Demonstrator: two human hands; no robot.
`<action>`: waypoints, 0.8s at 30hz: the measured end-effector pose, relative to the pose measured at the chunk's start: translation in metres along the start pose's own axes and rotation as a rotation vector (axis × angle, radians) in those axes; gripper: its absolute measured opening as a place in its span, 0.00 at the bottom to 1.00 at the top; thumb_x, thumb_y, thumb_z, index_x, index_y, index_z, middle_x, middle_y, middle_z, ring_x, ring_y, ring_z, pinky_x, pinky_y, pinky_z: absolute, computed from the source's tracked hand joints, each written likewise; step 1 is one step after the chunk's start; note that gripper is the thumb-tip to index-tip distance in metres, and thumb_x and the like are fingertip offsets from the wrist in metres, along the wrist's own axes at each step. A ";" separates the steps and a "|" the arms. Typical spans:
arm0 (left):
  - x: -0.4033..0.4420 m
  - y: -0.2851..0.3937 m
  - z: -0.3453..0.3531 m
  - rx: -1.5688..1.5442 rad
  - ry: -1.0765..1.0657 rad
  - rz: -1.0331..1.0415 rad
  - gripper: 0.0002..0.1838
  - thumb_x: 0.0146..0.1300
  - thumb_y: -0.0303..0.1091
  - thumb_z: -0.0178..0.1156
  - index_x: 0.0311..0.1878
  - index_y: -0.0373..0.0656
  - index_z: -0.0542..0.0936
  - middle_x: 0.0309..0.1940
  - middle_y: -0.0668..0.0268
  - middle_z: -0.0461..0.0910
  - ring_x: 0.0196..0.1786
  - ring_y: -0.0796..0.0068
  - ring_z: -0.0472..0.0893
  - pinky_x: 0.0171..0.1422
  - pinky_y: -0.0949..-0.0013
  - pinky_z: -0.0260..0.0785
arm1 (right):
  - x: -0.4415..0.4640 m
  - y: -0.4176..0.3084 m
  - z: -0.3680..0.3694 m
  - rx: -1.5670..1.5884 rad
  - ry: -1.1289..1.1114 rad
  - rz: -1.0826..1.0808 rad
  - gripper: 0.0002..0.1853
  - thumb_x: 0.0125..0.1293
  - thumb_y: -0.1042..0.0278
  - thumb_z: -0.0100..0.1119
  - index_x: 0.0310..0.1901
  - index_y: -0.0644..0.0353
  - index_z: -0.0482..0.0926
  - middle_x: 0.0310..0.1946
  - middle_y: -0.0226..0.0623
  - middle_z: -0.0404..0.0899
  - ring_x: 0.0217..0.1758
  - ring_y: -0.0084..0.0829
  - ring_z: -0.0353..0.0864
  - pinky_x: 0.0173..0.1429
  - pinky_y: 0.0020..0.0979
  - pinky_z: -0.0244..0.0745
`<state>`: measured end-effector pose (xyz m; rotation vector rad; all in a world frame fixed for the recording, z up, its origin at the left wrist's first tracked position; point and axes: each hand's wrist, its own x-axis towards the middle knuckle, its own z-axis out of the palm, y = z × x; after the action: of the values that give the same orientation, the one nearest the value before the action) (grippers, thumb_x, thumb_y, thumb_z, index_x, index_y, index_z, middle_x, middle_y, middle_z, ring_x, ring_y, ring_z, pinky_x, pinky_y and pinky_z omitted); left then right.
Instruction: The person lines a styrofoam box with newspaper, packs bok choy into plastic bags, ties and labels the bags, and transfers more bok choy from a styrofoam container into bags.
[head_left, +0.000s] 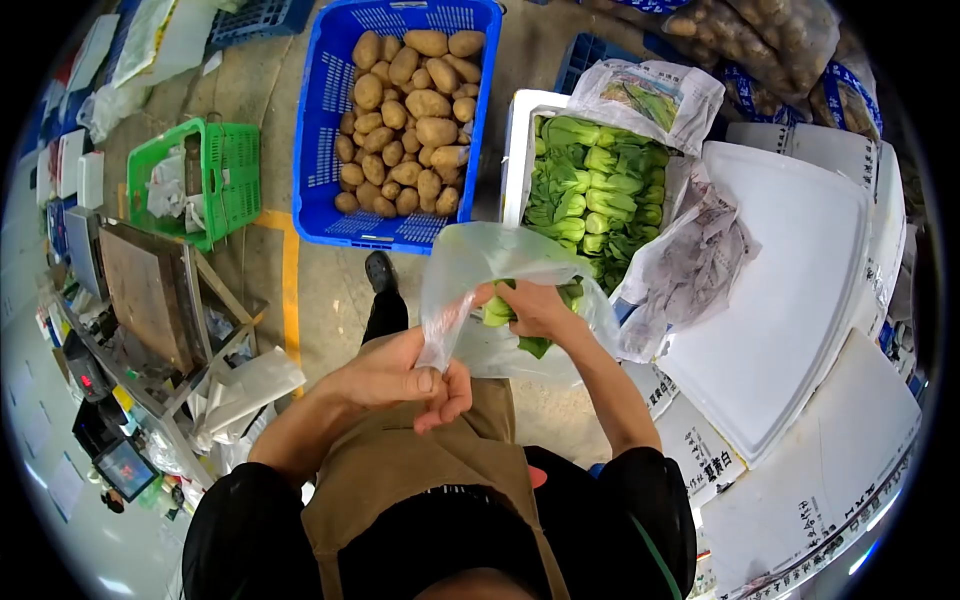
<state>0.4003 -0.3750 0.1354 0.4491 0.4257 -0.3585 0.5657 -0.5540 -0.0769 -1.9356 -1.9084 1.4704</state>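
A clear plastic bag (465,262) hangs in front of my apron, its mouth spread wide. My left hand (400,378) pinches the bag's edge between thumb and fingers. Inside the bag's opening, my right hand (535,308) is closed around green bok choy (498,312), with leaves sticking out on both sides of the fingers. Just beyond, a white foam box (517,165) holds rows of bok choy (600,190). Crumpled printed paper (650,100) is folded back over its far edge, and more paper (700,260) lies on its right side.
A blue crate (310,190) of potatoes (400,120) stands ahead on the floor. To the left are a green basket (240,180) and a wooden-topped stand (150,290). White foam lids and boxes (780,300) fill the right side. Netted sacks (765,40) lie at far right.
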 end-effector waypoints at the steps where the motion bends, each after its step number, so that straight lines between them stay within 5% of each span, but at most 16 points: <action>1: -0.003 0.002 0.001 0.014 -0.009 -0.015 0.58 0.54 0.61 0.63 0.73 0.53 0.32 0.26 0.56 0.74 0.19 0.75 0.73 0.25 0.75 0.66 | 0.008 0.010 0.023 -0.024 0.037 0.018 0.33 0.38 0.63 0.68 0.51 0.57 0.72 0.57 0.55 0.65 0.61 0.54 0.63 0.63 0.48 0.59; 4: -0.010 0.006 0.004 0.040 -0.004 -0.013 0.61 0.51 0.63 0.64 0.73 0.52 0.32 0.26 0.56 0.74 0.19 0.75 0.73 0.25 0.76 0.66 | 0.020 0.040 0.091 0.070 0.066 0.031 0.37 0.44 0.66 0.66 0.59 0.57 0.65 0.57 0.55 0.66 0.61 0.52 0.64 0.64 0.46 0.59; 6: -0.015 0.007 0.007 0.003 0.019 -0.027 0.62 0.49 0.64 0.65 0.73 0.51 0.32 0.26 0.56 0.74 0.19 0.75 0.73 0.25 0.76 0.66 | 0.021 0.079 0.144 0.338 -0.015 -0.011 0.42 0.51 0.73 0.62 0.68 0.59 0.54 0.59 0.55 0.65 0.60 0.50 0.67 0.64 0.39 0.62; 7: -0.014 0.009 0.008 -0.004 0.017 -0.028 0.63 0.48 0.64 0.66 0.73 0.50 0.32 0.26 0.56 0.74 0.19 0.75 0.73 0.25 0.76 0.66 | 0.031 0.119 0.216 0.761 0.048 -0.141 0.44 0.54 0.77 0.59 0.71 0.61 0.47 0.66 0.50 0.59 0.69 0.41 0.58 0.70 0.35 0.55; 10: -0.009 0.004 0.007 -0.026 0.024 -0.018 0.65 0.46 0.65 0.67 0.73 0.48 0.32 0.25 0.57 0.74 0.20 0.75 0.73 0.25 0.76 0.66 | 0.025 0.093 0.166 0.368 0.010 -0.039 0.42 0.56 0.74 0.59 0.71 0.55 0.49 0.68 0.48 0.56 0.70 0.41 0.56 0.72 0.37 0.51; 14: -0.011 0.007 0.007 0.003 0.051 -0.070 0.65 0.45 0.64 0.68 0.73 0.48 0.34 0.26 0.57 0.75 0.20 0.75 0.73 0.25 0.75 0.65 | 0.004 0.010 0.067 -0.170 0.602 0.027 0.21 0.56 0.68 0.57 0.54 0.56 0.75 0.50 0.47 0.76 0.55 0.45 0.74 0.58 0.42 0.67; 17: -0.017 -0.001 0.000 -0.023 0.093 -0.104 0.63 0.48 0.56 0.70 0.73 0.46 0.33 0.27 0.51 0.78 0.19 0.71 0.75 0.22 0.73 0.67 | -0.054 -0.024 -0.085 0.683 -0.008 -0.232 0.15 0.60 0.71 0.57 0.50 0.58 0.76 0.48 0.43 0.78 0.51 0.37 0.77 0.56 0.38 0.70; 19: -0.019 -0.006 -0.001 -0.029 0.090 -0.080 0.62 0.50 0.54 0.69 0.72 0.45 0.33 0.26 0.50 0.79 0.17 0.70 0.75 0.20 0.73 0.67 | -0.061 0.032 -0.101 0.837 0.449 -0.263 0.14 0.57 0.71 0.59 0.46 0.58 0.77 0.40 0.42 0.81 0.46 0.36 0.79 0.48 0.35 0.73; 20: -0.018 -0.006 -0.001 -0.033 0.093 -0.076 0.62 0.49 0.55 0.70 0.72 0.44 0.34 0.26 0.51 0.79 0.17 0.70 0.75 0.20 0.73 0.66 | -0.051 0.051 -0.105 0.609 0.744 0.135 0.16 0.54 0.74 0.60 0.47 0.58 0.76 0.41 0.40 0.80 0.45 0.36 0.79 0.46 0.32 0.74; 21: -0.018 -0.007 0.000 -0.040 0.099 -0.073 0.63 0.48 0.56 0.70 0.72 0.44 0.35 0.26 0.51 0.79 0.17 0.71 0.75 0.20 0.73 0.66 | -0.030 0.100 -0.086 0.191 0.902 0.199 0.23 0.51 0.74 0.63 0.51 0.56 0.74 0.53 0.44 0.74 0.57 0.38 0.74 0.56 0.39 0.70; 23: -0.018 -0.008 0.001 -0.044 0.132 -0.076 0.64 0.46 0.58 0.71 0.72 0.43 0.36 0.25 0.51 0.79 0.17 0.71 0.74 0.20 0.73 0.65 | -0.007 0.170 -0.058 -0.408 0.601 0.295 0.33 0.46 0.74 0.66 0.58 0.49 0.69 0.66 0.45 0.58 0.69 0.45 0.59 0.64 0.53 0.59; 24: -0.019 -0.009 0.001 -0.046 0.160 -0.082 0.64 0.45 0.58 0.71 0.72 0.43 0.36 0.25 0.51 0.79 0.17 0.71 0.74 0.20 0.73 0.65 | -0.001 0.197 -0.040 -0.432 0.454 0.274 0.35 0.48 0.75 0.64 0.60 0.46 0.67 0.68 0.45 0.54 0.71 0.47 0.54 0.65 0.57 0.55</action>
<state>0.3811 -0.3790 0.1419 0.4174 0.6078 -0.3931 0.7385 -0.5789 -0.1763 -2.5193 -1.9042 0.5841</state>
